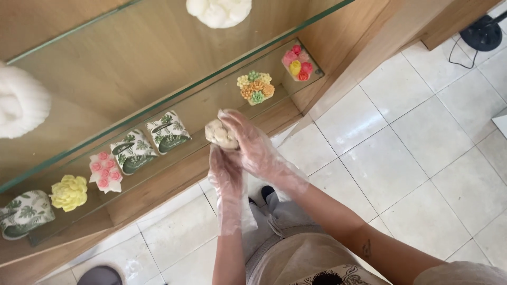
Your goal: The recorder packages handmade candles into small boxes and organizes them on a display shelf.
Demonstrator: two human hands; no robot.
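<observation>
Both my hands wear clear plastic gloves and meet around a small beige flower-shaped piece, held just in front of the lower glass shelf. My left hand supports it from below. My right hand wraps over it from the right and above. On the shelf behind it sit a cluster of orange, green and cream flowers and a pink, yellow and red flower cluster.
More pieces line the shelf to the left: two leaf-patterned wrapped items, a pink rose piece, a yellow flower, another leaf-patterned item. White pieces rest on the upper glass shelf. White tiled floor lies below; a black stand base stands far right.
</observation>
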